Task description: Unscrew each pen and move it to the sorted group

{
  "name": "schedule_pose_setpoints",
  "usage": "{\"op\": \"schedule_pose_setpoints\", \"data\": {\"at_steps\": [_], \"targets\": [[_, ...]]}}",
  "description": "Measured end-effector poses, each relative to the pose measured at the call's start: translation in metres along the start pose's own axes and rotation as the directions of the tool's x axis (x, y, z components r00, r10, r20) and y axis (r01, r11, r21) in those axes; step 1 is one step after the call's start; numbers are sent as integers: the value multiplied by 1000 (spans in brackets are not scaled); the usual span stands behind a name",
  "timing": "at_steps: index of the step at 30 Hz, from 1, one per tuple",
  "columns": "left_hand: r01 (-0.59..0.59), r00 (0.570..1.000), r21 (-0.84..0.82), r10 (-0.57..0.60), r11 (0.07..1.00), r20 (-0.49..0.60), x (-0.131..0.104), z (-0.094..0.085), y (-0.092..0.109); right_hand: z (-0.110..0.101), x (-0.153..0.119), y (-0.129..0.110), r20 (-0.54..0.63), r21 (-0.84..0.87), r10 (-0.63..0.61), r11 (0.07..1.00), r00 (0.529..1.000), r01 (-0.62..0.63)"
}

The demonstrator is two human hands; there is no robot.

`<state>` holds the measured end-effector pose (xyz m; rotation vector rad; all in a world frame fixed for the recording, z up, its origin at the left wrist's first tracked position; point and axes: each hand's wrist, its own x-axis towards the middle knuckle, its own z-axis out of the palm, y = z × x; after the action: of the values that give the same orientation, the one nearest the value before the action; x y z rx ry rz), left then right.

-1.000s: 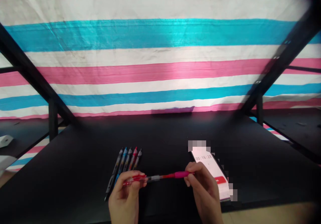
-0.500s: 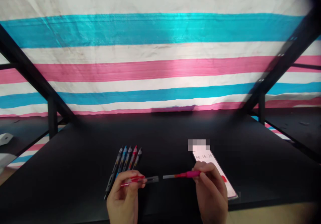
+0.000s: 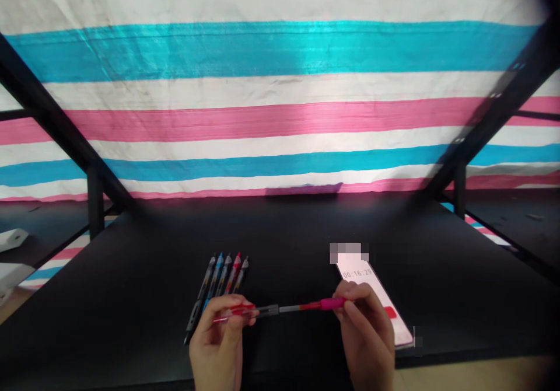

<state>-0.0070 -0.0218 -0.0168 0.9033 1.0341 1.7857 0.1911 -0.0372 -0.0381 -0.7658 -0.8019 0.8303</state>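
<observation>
Near the front of the black table, my left hand [image 3: 221,335] pinches a clear pen barrel [image 3: 266,310] with a red clip part, its open end facing right. Opposite it, my right hand [image 3: 365,327] grips the pink end of a red refill piece [image 3: 310,306]. The refill's pale tip meets the barrel's right end, the two roughly in line; how far it reaches inside is too small to tell. Beyond my left hand lie several pens [image 3: 225,274] side by side, with black, blue and red tops.
A phone [image 3: 378,292] showing a timer lies beneath and beyond my right hand. Black frame bars [image 3: 459,146] rise at both sides of the table [image 3: 289,227]. Behind hangs a striped sheet [image 3: 280,122]. White objects [image 3: 13,274] sit at the far left.
The gap between refill and barrel has closed, as my right hand moved slightly left with the refill. My left hand still holds the barrel.
</observation>
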Motion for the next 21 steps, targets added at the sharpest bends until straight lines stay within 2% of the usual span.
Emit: {"op": "schedule_pose_setpoints", "data": {"at_steps": [3,7,10,15,17,21], "targets": [[6,1000,19,-7,1000,19,-1,0,0,2,-1,-1,113,-89,-22,996,993,32],[12,1000,76,-13,997,10,-2,-1,-1,9,-4,-6,333,-270,-13,957,943,109],[31,999,86,-31,996,-8,-2,-2,-3,13,-5,-7,315,-372,-27,916,949,150],[58,998,115,-60,992,16,-2,-5,-6,12,-4,-5,256,-542,54,835,965,97],[68,998,117,-70,991,9,-2,-5,-7,11,-6,-5,283,-554,91,828,955,85],[93,996,103,-90,990,-27,-2,-4,-5,10,-10,-5,302,-469,86,881,949,70]]}}
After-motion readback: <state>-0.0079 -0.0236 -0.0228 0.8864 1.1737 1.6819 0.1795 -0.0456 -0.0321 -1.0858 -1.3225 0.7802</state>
